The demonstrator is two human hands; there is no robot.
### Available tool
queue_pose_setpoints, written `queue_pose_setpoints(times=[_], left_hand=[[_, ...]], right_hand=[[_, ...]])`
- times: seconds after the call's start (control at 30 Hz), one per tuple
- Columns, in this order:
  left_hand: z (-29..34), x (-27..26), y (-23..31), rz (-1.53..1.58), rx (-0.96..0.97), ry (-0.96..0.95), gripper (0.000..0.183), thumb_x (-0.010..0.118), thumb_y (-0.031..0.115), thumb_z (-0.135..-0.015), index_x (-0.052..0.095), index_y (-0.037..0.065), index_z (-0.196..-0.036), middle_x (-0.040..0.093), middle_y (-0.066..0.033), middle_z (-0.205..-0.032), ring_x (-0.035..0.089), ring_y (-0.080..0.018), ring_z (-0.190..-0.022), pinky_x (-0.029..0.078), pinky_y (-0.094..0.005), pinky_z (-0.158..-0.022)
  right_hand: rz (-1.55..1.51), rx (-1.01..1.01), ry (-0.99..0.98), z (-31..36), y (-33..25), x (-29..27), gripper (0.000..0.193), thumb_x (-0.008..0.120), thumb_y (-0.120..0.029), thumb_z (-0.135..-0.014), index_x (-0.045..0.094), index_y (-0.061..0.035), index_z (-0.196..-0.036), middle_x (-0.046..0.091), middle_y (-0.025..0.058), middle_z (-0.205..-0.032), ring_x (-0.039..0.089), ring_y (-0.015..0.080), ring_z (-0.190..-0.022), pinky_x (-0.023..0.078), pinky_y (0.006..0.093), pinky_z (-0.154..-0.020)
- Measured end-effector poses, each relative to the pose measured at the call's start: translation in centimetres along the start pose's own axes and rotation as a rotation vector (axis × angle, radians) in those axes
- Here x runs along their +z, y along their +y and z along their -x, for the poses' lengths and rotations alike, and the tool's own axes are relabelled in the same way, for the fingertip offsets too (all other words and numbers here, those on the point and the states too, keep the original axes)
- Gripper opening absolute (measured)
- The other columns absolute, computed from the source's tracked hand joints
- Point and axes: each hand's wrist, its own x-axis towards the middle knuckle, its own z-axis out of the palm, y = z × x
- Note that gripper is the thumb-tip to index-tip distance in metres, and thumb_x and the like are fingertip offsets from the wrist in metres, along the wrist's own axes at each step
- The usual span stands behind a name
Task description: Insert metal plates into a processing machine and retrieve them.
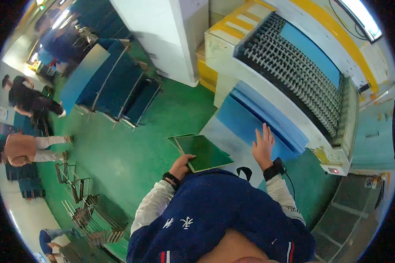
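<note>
My left hand (181, 167) is closed on the edge of some thin dark green boards (210, 152), thumb on top, held close in front of my apron. At least two boards show, slightly fanned, with paler edges. My right hand (263, 148) has its fingers stretched out over a stack of blue sheets (241, 118); whether it touches them I cannot tell. The sheets lean in a fanned row in front of the roller machine. A pale flat surface (221, 136) shows beside them.
A roller conveyor machine (294, 70) stands ahead on the right, a blue panel on its far side. Dark blue racks (114, 83) stand at the far left, metal frames (90, 219) at the lower left. A white pillar (162, 39) rises ahead. Several people are off to the left.
</note>
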Motion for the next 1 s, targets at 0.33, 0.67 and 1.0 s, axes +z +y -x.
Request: queue_pose_setpoints(times=[0.33,0.67,1.0], left_hand=[[-2.4,-4.1,-4.1,-0.871,0.697,-0.060,0.027,0.061,0.006,-0.082,0.060,0.000,-0.109,0.065,-0.0128,-0.103,0.064,-0.0287,-0.094,0.053,-0.0399,-0.083],[-6.0,-4.8,-5.7,0.308,-0.288,0.080,0.043,0.064,0.000,-0.071,0.060,0.004,-0.114,0.062,-0.0183,-0.108,0.058,-0.0324,-0.107,0.046,-0.0371,-0.094],[-7.1,-6.7,-6.7,-0.611,0.524,-0.145,0.045,0.065,0.001,-0.065,0.062,0.004,-0.110,0.062,-0.0193,-0.104,0.058,-0.0341,-0.103,0.047,-0.0391,-0.088]], right_hand=[[-0.361,-0.013,0.132,1.6,-0.2,3.8,0.028,0.066,0.000,-0.074,0.054,-0.0033,-0.098,0.058,0.0150,-0.094,0.055,0.0353,-0.093,0.044,0.0424,-0.080],[-0.065,0.135,-0.190,-0.6,3.6,7.0,0.035,0.065,-0.020,-0.082,0.060,-0.0023,-0.113,0.064,0.0192,-0.107,0.060,0.0354,-0.099,0.048,0.0441,-0.083],[-0.091,0.106,-0.175,-1.2,5.1,4.9,0.029,0.067,-0.020,-0.077,0.064,0.0009,-0.097,0.064,0.0233,-0.097,0.060,0.0399,-0.094,0.045,0.0470,-0.077]])
